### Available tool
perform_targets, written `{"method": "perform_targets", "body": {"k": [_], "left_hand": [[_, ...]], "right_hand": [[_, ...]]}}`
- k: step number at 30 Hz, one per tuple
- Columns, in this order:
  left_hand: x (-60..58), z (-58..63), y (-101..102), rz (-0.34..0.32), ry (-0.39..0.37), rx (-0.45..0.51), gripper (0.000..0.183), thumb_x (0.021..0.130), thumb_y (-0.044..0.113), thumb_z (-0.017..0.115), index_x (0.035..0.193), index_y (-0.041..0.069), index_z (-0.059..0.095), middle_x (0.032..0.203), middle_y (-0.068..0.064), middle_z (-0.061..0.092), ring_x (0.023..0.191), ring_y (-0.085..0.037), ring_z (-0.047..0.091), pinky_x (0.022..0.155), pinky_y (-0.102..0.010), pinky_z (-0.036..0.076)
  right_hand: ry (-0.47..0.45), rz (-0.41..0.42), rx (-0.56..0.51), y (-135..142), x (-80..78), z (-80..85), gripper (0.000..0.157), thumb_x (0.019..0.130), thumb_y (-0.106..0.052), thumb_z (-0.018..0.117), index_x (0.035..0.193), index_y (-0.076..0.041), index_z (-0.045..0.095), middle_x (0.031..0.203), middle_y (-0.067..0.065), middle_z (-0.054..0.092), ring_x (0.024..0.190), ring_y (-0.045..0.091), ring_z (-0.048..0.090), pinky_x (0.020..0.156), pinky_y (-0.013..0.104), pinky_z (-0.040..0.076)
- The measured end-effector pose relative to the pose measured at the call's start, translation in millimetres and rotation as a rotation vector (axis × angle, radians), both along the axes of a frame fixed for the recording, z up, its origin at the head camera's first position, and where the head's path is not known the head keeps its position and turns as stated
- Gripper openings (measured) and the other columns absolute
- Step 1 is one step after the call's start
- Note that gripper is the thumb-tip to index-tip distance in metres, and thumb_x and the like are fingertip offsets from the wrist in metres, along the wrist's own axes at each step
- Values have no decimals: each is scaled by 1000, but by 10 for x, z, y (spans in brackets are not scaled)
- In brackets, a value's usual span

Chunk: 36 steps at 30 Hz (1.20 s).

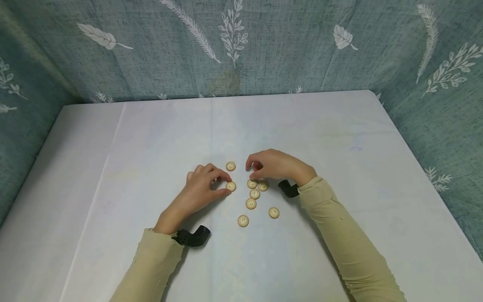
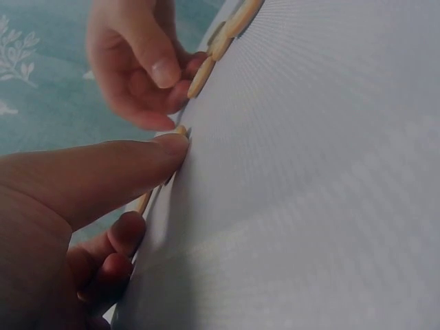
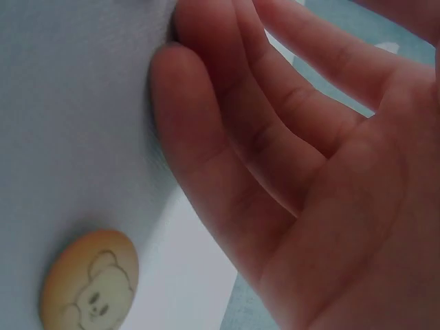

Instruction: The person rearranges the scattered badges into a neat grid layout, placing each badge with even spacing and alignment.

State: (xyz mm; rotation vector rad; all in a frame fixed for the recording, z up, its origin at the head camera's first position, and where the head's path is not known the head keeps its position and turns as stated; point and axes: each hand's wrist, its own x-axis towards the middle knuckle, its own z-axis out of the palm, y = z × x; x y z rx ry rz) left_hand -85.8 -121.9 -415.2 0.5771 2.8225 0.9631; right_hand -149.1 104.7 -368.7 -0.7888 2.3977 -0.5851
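My left hand (image 1: 200,191) pinches a round biscuit (image 1: 231,186) between thumb and index finger, at the table's surface; in the left wrist view the thumb covers most of it. My right hand (image 1: 277,164) hovers low over the table to the right, its fingers loosely bent with nothing seen between them. Just below its fingertips lies another biscuit (image 1: 252,183), touching or nearly touching them. In the right wrist view, the fingers (image 3: 185,89) reach the white surface, and a tan biscuit (image 3: 93,285) printed with a bear lies beside them.
More biscuits form a cluster, including a middle one (image 1: 254,193) and a lower one (image 1: 250,204). Single biscuits lie above the left hand (image 1: 230,166), toward the front (image 1: 243,221) and at right (image 1: 273,212). Leaf-patterned green cloth (image 1: 264,50) hangs behind the white table (image 1: 94,251).
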Motion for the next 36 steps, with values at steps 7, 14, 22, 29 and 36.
{"method": "perform_targets", "body": {"k": [7, 14, 22, 29, 36], "left_hand": [[-11, -18, 11, 6, -4, -9, 20, 74, 34, 72, 92, 29, 62, 86, 8, 46, 84, -15, 37, 73, -37, 21], [-14, -12, 16, 4, -7, -4, 21, 74, 33, 72, 92, 28, 63, 87, 7, 47, 86, -17, 38, 73, -38, 21], [-8, -5, 14, 5, -12, -6, 21, 74, 34, 72, 92, 28, 63, 87, 7, 47, 85, -16, 38, 73, -38, 21], [-11, -7, 15, 11, -10, -11, 20, 74, 34, 71, 92, 28, 63, 86, 6, 47, 84, -16, 38, 73, -37, 21], [-12, -15, 16, 8, -6, -8, 21, 74, 33, 72, 92, 28, 63, 86, 7, 47, 85, -16, 38, 73, -37, 21]], "right_hand": [[-4, 14, 9, -3, 1, -18, 19, 83, -25, 64, 99, -16, 60, 79, -2, 54, 73, 14, 48, 66, 28, 39], [-18, 45, 5, -4, 15, -16, 15, 81, -21, 66, 94, -15, 61, 74, -3, 53, 69, 12, 48, 63, 27, 39], [-31, 73, 50, -56, 77, -8, 16, 77, -17, 69, 91, -18, 60, 74, -3, 53, 69, 11, 48, 63, 26, 39], [-11, 91, 89, -99, 99, -1, 16, 76, -16, 70, 87, -18, 59, 73, -4, 51, 68, 11, 47, 63, 25, 38], [5, 88, 99, -112, 92, -30, 16, 75, -16, 71, 82, -18, 57, 73, -3, 50, 69, 11, 47, 62, 25, 37]]}}
